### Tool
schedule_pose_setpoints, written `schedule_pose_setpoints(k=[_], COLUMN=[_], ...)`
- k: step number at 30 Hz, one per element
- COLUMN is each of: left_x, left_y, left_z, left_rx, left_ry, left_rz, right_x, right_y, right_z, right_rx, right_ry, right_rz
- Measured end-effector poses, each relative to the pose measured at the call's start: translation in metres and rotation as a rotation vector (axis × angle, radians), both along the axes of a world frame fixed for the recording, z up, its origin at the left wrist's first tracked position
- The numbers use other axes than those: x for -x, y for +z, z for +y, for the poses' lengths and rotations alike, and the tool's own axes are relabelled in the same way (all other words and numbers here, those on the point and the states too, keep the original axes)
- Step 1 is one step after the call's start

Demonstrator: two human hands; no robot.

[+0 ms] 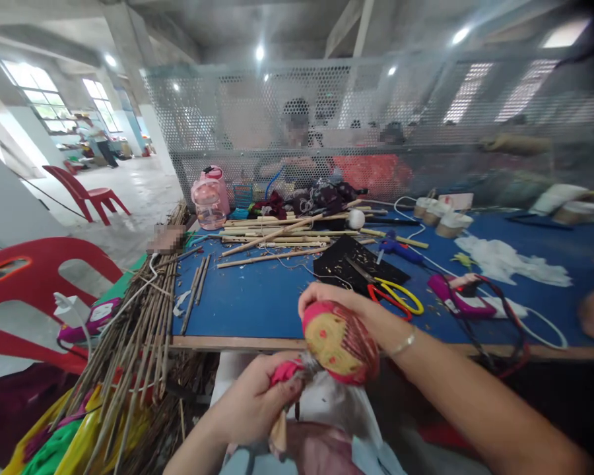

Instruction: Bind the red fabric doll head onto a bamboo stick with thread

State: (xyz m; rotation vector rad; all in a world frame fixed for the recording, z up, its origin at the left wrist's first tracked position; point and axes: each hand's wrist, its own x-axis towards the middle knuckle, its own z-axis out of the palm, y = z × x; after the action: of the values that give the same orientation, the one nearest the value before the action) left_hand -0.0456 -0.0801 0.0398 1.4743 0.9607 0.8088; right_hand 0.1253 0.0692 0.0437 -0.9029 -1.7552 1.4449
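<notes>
A round, cloth-covered head (330,340) in red and yellow patterned fabric tops a short stick (278,432) above my lap. My left hand (252,399) is closed around the stick's neck, where the pink cloth (283,373) is gathered. Curled over the far side of the round head is my right hand (344,297), its fingers partly hidden behind it. On the table beyond lie scissors (398,295) with red and yellow handles, partly on a black cloth (344,260). A blue glue gun (400,247) rests just behind them.
Bamboo sticks (277,237) lie across the blue table (247,303). A bundle of thin branches (143,323) leans at the left, near a red chair (34,264). Purple power strips (455,300) and cables sit at the right. A perforated metal screen (247,119) stands behind, with people beyond.
</notes>
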Motion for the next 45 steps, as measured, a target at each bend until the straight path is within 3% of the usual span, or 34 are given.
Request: schedule_pose_setpoints(k=[2,3,4,5,7,9,10,12,14,17,20,26,31,34,36,37,41,43,45], left_x=[-0.008,-0.011,-0.013,-0.014,-0.011,-0.004,-0.001,0.004,0.005,0.000,-0.006,-0.013,-0.021,-0.022,-0.018,-0.015,-0.004,-0.007,-0.018], left_y=[-0.004,-0.008,-0.014,-0.019,-0.027,-0.030,-0.029,-0.025,-0.022,-0.020,-0.021,-0.017,-0.022,-0.032,-0.035,-0.034,-0.021,-0.018,-0.023], left_z=[0.001,0.004,0.009,0.014,0.025,0.033,0.035,0.035,0.034,0.031,0.028,0.023,0.033,0.042,0.046,0.046,0.040,0.039,0.044], left_rx=[-0.007,-0.022,-0.039,-0.050,-0.072,-0.103,-0.117,-0.132,-0.130,-0.123,-0.084,0.391,0.568,0.650,0.533,0.399,-0.407,-0.634,-0.622], left_ry=[-0.063,-0.055,-0.020,0.036,0.209,0.390,0.455,0.523,0.537,0.548,0.530,0.289,0.152,0.127,0.216,0.317,0.842,0.892,0.762], left_rz=[0.067,0.094,0.113,0.123,0.113,0.078,0.064,0.053,0.050,0.022,-0.048,-0.455,-0.616,-0.600,-0.474,-0.366,0.193,0.406,0.522], right_x=[0.013,0.021,0.028,0.035,0.043,0.040,0.036,0.024,0.014,0.004,-0.002,-0.008,-0.001,-0.001,-0.002,-0.003,-0.001,0.002,0.005], right_y=[0.023,0.038,0.053,0.067,0.088,0.093,0.090,0.074,0.050,0.015,-0.010,-0.032,-0.041,-0.043,-0.043,-0.043,-0.045,-0.045,-0.044], right_z=[0.014,0.016,0.015,0.009,-0.013,-0.041,-0.054,-0.074,-0.086,-0.095,-0.096,-0.078,-0.056,-0.045,-0.039,-0.036,-0.028,-0.027,-0.027], right_rx=[-0.021,-0.099,-0.226,-0.381,-0.726,-0.939,-0.972,-0.893,-0.711,-0.474,-0.317,0.054,0.269,0.244,0.141,0.090,-0.002,-0.004,0.001], right_ry=[0.394,0.597,0.695,0.717,0.566,0.361,0.272,0.146,0.040,-0.091,-0.199,-0.247,-0.204,-0.227,-0.258,-0.267,-0.295,-0.309,-0.336], right_rz=[-0.342,-0.546,-0.699,-0.821,-0.985,-1.026,-1.002,-0.877,-0.677,-0.361,-0.167,0.148,0.259,0.334,0.349,0.346,0.312,0.280,0.269])
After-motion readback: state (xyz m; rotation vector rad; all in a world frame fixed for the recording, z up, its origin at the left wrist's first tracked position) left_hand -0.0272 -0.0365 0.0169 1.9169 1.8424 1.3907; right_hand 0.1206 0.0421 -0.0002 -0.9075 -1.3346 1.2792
